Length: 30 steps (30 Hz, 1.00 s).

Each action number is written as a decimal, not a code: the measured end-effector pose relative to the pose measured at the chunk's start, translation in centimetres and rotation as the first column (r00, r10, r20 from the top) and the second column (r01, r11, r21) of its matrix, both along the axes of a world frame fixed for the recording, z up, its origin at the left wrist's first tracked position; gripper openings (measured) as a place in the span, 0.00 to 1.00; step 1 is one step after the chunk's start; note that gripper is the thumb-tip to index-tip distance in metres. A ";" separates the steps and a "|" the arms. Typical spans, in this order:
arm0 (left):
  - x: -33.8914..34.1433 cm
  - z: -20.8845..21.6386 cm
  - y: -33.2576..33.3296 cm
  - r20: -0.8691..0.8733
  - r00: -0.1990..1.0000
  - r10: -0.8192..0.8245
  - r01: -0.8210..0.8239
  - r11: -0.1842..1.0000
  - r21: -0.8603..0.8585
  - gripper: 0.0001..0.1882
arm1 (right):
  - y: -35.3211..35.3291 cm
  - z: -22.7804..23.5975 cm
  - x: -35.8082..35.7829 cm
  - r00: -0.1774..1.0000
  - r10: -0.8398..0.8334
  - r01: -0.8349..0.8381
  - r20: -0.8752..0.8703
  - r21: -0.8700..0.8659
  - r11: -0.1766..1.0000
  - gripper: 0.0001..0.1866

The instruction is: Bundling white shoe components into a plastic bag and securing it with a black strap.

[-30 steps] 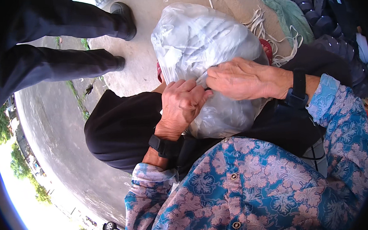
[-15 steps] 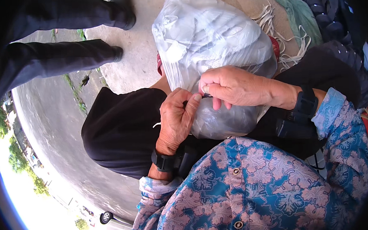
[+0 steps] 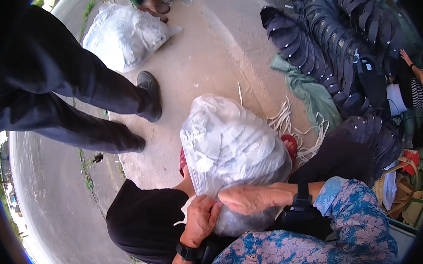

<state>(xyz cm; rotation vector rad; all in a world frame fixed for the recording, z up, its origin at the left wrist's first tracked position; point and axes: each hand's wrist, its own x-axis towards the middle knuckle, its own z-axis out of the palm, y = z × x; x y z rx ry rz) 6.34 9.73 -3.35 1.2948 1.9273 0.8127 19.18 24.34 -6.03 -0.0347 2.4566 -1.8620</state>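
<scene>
Gripping the neck of the clear plastic bag (image 3: 231, 150) that sat stuffed between the person's knees, the left hand (image 3: 200, 222) had its fingers clamped on bunched film, the right hand (image 3: 248, 199) pressing alongside, fingers together; thin film could tear under strain.

Concrete floor (image 3: 208, 70) is seen, with a second white bag (image 3: 123, 36) lying far up-left, pale strips (image 3: 292, 127) scattered beside a green cloth (image 3: 315, 95), and stacked dark caps (image 3: 336, 44) piled at right.
</scene>
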 end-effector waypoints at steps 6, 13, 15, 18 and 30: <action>-0.8 -2.9 -2.1 -0.075 0.997 -0.005 0.010 0.998 0.069 0.13 | 1.0 -0.3 2.5 0.960 0.276 -0.279 0.046 0.200 0.939 0.08; 2.0 1.6 -0.5 0.390 0.911 0.137 -0.189 0.977 0.100 0.10 | 0.3 -2.8 2.6 0.964 0.039 -0.071 0.262 0.116 0.991 0.09; 3.2 1.5 0.1 0.588 0.774 0.236 -0.366 0.924 0.110 0.15 | 0.0 -3.3 2.8 0.969 0.002 -0.033 0.248 0.123 0.992 0.09; 1.9 1.0 -0.4 0.713 0.653 0.255 -0.222 0.965 -0.142 0.15 | -0.1 -1.5 2.8 0.963 -0.045 0.018 0.265 0.102 0.995 0.09; 2.2 -1.0 -0.8 0.370 0.928 0.049 -0.075 0.996 0.056 0.15 | -0.3 -1.7 3.1 0.965 0.035 -0.080 0.259 0.168 0.982 0.07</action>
